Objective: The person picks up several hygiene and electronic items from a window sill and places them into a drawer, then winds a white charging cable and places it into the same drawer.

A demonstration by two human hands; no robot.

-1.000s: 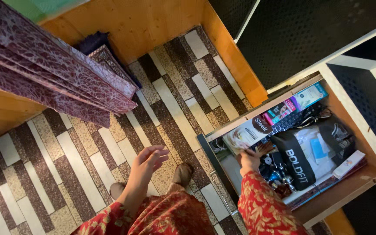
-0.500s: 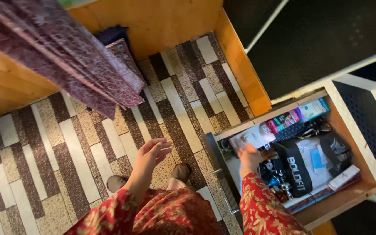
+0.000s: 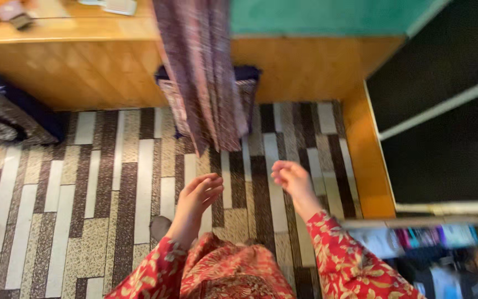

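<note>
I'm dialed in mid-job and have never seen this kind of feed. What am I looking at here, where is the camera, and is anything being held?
There is no machine: a person works with bare hands, and the one camera sits on their head, looking down past red flowered sleeves. The left hand and right hand are both raised over a striped tile floor, fingers loosely open, holding nothing. Straight ahead a purple patterned cloth hangs down over a wooden ledge; it is the thing nearest both hands, but neither touches it. A dark folded bundle lies on the floor at far left. At lower right is an open drawer with blurred contents that I cannot make out.
</note>
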